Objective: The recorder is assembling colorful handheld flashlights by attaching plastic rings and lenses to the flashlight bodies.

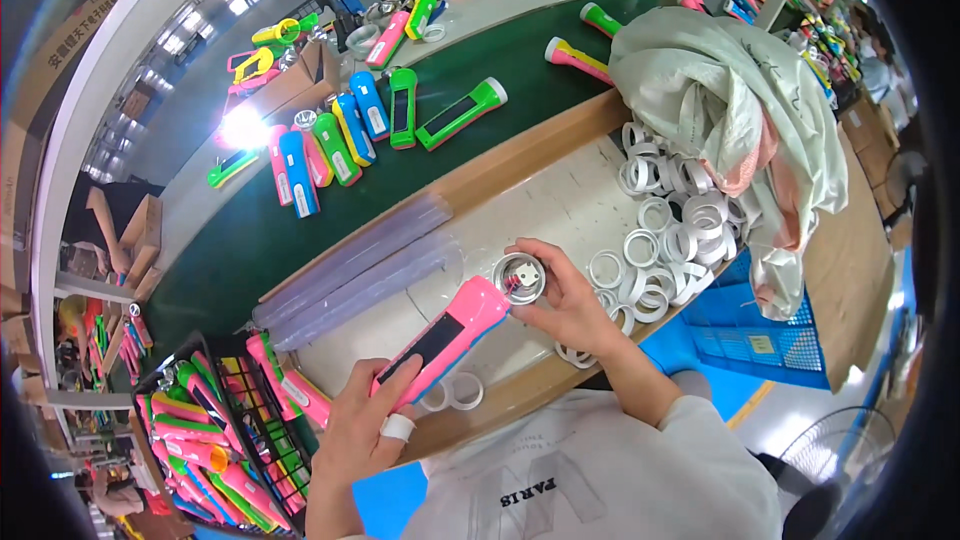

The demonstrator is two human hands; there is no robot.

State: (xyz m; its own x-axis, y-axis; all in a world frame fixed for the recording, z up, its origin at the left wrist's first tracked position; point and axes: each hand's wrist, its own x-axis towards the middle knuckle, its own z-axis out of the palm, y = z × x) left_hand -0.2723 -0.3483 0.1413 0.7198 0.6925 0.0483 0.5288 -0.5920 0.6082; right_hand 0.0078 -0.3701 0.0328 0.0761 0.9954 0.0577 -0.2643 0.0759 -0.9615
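Here's my left hand (362,418) wrapped round the pink flashlight (480,302), held over the brown-rimmed tray (530,162), while my right hand (572,312) grips the silver reflector cup (521,278) at its front end, white rings (706,220) heaped off to the right.

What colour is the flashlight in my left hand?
The flashlight is pink, with a black panel and some blue along one edge; head view.

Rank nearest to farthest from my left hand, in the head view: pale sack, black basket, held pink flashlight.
1. Pink flashlight, in your left hand
2. Black basket, just left of it
3. Pale sack, far off right
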